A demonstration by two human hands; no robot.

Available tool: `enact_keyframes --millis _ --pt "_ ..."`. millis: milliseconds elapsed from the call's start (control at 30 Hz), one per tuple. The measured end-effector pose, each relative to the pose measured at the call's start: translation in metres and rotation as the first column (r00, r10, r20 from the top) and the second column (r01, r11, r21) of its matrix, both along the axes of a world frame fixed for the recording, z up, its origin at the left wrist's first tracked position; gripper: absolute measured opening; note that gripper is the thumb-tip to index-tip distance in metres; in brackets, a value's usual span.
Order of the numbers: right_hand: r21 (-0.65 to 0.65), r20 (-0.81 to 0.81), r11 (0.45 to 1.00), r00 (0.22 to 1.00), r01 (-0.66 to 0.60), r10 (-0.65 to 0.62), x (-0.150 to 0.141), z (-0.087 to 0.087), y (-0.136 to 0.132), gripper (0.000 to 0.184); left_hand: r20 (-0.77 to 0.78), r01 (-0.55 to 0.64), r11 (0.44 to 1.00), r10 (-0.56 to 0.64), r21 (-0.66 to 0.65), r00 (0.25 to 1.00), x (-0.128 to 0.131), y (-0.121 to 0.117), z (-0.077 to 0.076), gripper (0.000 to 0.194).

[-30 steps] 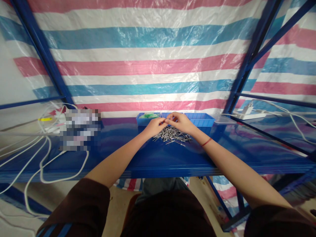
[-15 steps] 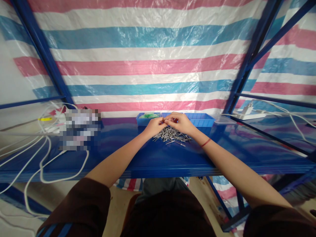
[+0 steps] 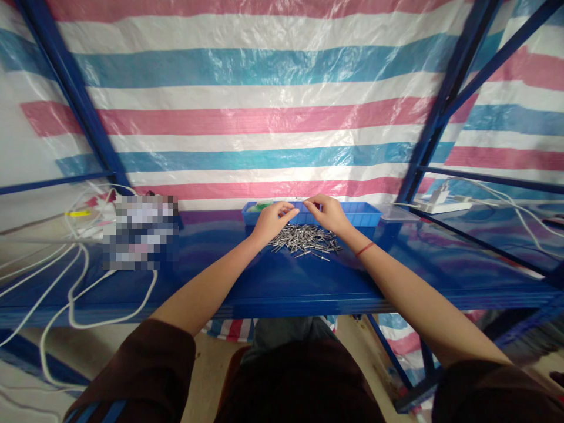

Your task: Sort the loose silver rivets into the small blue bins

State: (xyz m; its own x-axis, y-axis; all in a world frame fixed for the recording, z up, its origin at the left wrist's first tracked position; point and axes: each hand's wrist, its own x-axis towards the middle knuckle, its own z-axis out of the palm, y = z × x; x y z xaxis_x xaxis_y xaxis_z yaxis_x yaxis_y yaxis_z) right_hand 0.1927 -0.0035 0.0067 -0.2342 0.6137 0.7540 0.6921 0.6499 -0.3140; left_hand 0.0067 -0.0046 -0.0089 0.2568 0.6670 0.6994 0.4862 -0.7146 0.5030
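Observation:
A loose pile of silver blind rivets (image 3: 306, 239) lies on the blue tabletop, a few strays along its near edge. Over the pile's left side is my left hand (image 3: 275, 220), thumb and fingertips drawn together; whatever they may hold is too small to make out. My right hand (image 3: 326, 212) is slightly higher, above the pile's right side, its thumb and forefinger pinched at a tiny thin thing I cannot identify. A small gap separates the two sets of fingertips. Behind the hands stands a blue divided bin (image 3: 359, 215), partly hidden by them, with green-and-clear plastic in its left compartment.
A clear plastic lid or tray (image 3: 400, 212) sits right of the bin. White cables (image 3: 81, 282) loop over the table's left side, near a blurred-out patch. A white power strip (image 3: 443, 202) is at the right. Blue frame posts flank the striped sheet (image 3: 264, 123).
My hands were touching at the fingertips; now they have parted slightly. The right hand has risen a little, and more of the rivet pile and bin shows between them.

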Motion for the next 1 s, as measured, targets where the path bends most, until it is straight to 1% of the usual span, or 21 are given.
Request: enact_keyframes --millis 67,133,200,267,300,367,467,567,633,700,800,900,1000 --pt "0.022 0.008 0.986 0.987 0.163 -0.163 0.005 -0.003 0.013 0.033 -0.091 -0.035 0.999 0.036 0.014 0.995 -0.001 0.000 -0.001 0.027" --pt "0.029 0.069 0.952 0.950 0.304 -0.305 0.012 -0.008 0.024 0.034 -0.247 -0.038 0.999 0.044 0.030 0.968 -0.002 -0.001 -0.001 0.026" --pt "0.044 0.146 0.918 0.906 0.394 -0.396 0.018 -0.013 0.032 0.033 -0.393 -0.028 0.999 0.042 0.042 0.918 -0.004 -0.002 -0.001 0.022" --pt "0.047 0.185 0.906 0.888 0.421 -0.422 0.022 -0.016 0.033 0.035 -0.487 -0.032 0.999 0.048 0.040 0.872 -0.007 -0.001 0.000 0.019" --pt "0.040 0.189 0.912 0.893 0.408 -0.408 0.023 -0.016 0.031 0.035 -0.518 -0.045 0.998 0.056 0.034 0.854 -0.009 0.001 0.001 0.018" --pt "0.007 0.199 0.944 0.925 0.329 -0.324 0.023 -0.015 0.024 0.032 -0.565 -0.072 0.997 0.068 0.015 0.822 -0.015 0.004 0.004 0.018" --pt "-0.072 0.248 0.990 0.964 0.119 -0.098 0.017 -0.009 0.010 0.024 -0.617 -0.078 0.995 0.025 -0.058 0.787 -0.024 0.005 0.010 0.018" --pt "-0.173 0.289 0.983 0.951 -0.066 0.114 0.008 -0.004 -0.003 0.019 -0.642 -0.039 0.980 -0.097 -0.195 0.760 -0.030 -0.003 0.021 0.017" --pt "-0.221 0.294 0.965 0.934 -0.138 0.201 0.002 -0.003 -0.009 0.019 -0.666 -0.057 0.954 -0.163 -0.295 0.728 -0.031 -0.013 0.030 0.016" --pt "-0.245 0.293 0.954 0.926 -0.170 0.240 -0.002 -0.004 -0.013 0.019 -0.711 -0.131 0.922 -0.184 -0.364 0.679 -0.033 -0.022 0.038 0.015" --pt "-0.270 0.296 0.948 0.923 -0.166 0.246 -0.003 -0.005 -0.014 0.020 -0.763 -0.215 0.886 -0.206 -0.411 0.612 -0.035 -0.030 0.044 0.015" --pt "-0.290 0.302 0.945 0.923 -0.150 0.239 -0.002 -0.006 -0.012 0.021 -0.776 -0.242 0.872 -0.214 -0.425 0.593 -0.035 -0.031 0.043 0.017" --pt "-0.307 0.308 0.940 0.919 -0.148 0.245 -0.001 -0.007 -0.010 0.021 -0.777 -0.241 0.875 -0.209 -0.420 0.593 -0.033 -0.030 0.040 0.019"
